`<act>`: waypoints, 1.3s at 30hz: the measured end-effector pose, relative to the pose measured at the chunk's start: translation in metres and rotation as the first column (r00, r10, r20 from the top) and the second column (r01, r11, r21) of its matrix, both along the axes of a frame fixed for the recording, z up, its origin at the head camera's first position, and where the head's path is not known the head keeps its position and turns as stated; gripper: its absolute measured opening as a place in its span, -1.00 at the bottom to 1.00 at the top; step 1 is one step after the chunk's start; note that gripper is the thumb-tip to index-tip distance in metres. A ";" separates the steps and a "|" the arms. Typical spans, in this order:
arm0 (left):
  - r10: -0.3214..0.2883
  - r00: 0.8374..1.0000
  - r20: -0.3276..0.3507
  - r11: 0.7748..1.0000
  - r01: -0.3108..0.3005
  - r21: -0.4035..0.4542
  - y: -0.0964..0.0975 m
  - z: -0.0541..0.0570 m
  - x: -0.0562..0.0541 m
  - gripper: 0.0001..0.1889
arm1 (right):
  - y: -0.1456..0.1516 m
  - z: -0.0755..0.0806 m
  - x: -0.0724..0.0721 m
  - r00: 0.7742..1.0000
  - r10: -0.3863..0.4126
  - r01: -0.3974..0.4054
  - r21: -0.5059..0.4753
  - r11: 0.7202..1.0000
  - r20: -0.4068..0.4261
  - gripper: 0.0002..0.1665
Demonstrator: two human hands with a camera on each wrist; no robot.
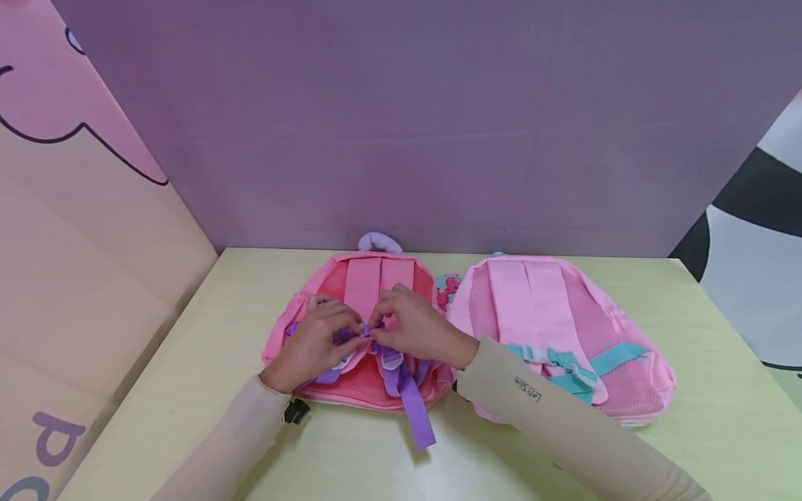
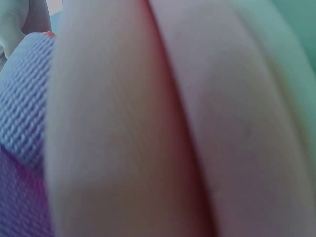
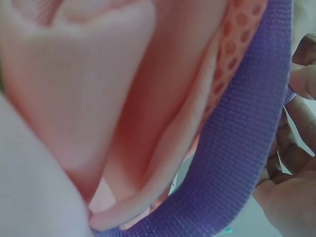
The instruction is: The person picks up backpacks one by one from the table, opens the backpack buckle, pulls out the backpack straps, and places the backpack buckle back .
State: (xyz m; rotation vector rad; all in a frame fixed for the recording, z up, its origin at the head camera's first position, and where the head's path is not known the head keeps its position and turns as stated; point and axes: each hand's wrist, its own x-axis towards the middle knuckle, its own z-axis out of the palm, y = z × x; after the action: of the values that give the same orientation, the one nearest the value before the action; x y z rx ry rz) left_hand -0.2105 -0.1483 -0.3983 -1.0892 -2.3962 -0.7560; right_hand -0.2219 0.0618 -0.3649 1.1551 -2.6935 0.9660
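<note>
1. Purple strap point(image 1: 366, 331), at the middle of the pink bag's back: we see the left hand point(image 1: 319, 341) and the right hand point(image 1: 416, 323) each pinching it between thumb and finger, fingertips close together.
2. Those fingers hide any join, so we cannot tell whether it is fastened. If something there is only half seated, we expect a light tug could part it.
3. Because both pinches are narrow, uneven pulling could let the webbing slip away from us.
4. Just below sit a white adjuster point(image 1: 392, 360) and a loose strap end point(image 1: 416, 414) hanging past the bag's lower edge. We could catch or twist that tail if we gathered it in by accident.
5. Around this, the pink bag point(image 1: 363, 285) lies back-up on the table point(image 1: 169, 390); a hard pull might drag it our way.
6. Outermost, the right sleeve point(image 1: 551, 417) crosses the second bag point(image 1: 535, 299), so a swinging elbow could nudge it.
</note>
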 end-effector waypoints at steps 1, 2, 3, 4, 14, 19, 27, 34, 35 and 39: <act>0.001 1.000 -0.002 1.000 -0.001 0.000 0.000 0.000 0.000 -0.79 | 0.000 0.000 0.000 1.000 -0.002 0.002 0.002 1.000 -0.007 -0.94; 0.001 1.000 -0.005 1.000 -0.001 0.000 0.000 0.001 0.000 -0.79 | 0.000 0.001 0.000 1.000 -0.006 0.006 0.004 1.000 -0.011 -0.94; 0.000 1.000 -0.008 1.000 0.000 0.001 0.000 0.001 0.000 -0.79 | 0.000 0.001 0.000 1.000 -0.010 0.010 0.008 1.000 -0.013 -0.95; 0.000 1.000 -0.009 1.000 0.000 0.003 0.000 0.001 0.000 -0.79 | 0.000 0.001 0.000 1.000 -0.015 0.015 0.008 1.000 -0.014 -0.94; 0.003 1.000 0.016 1.000 -0.003 0.014 0.000 0.001 0.000 -0.77 | 0.006 0.002 -0.001 0.998 -0.064 0.065 -0.021 0.998 0.023 -0.83; 0.004 1.000 0.014 1.000 -0.004 0.004 -0.001 0.001 0.000 -0.76 | 0.006 0.001 -0.001 0.999 -0.030 0.031 -0.035 0.999 0.021 -0.87; 0.003 1.000 0.005 1.000 -0.003 -0.012 0.000 0.001 0.000 -0.76 | 0.002 -0.001 -0.001 0.999 0.039 -0.039 -0.016 0.999 -0.011 -0.91; 0.004 1.000 -0.001 1.000 -0.004 -0.002 0.000 0.001 0.000 -0.76 | 0.004 0.002 -0.001 0.999 -0.019 0.018 -0.020 1.000 -0.045 -0.94; 0.005 1.000 -0.003 1.000 -0.005 0.000 -0.001 0.001 0.000 -0.76 | 0.004 0.003 -0.001 0.999 -0.026 0.025 -0.023 0.999 -0.043 -0.92; 0.002 1.000 -0.007 1.000 -0.002 0.001 -0.001 0.001 -0.001 -0.77 | 0.006 0.003 -0.002 0.999 -0.041 0.040 -0.031 0.999 -0.031 -0.89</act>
State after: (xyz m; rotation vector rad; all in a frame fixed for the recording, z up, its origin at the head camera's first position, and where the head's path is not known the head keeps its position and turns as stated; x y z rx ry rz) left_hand -0.2114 -0.1496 -0.3977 -1.0865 -2.3900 -0.7514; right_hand -0.2236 0.0678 -0.3615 1.0970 -2.6570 0.9715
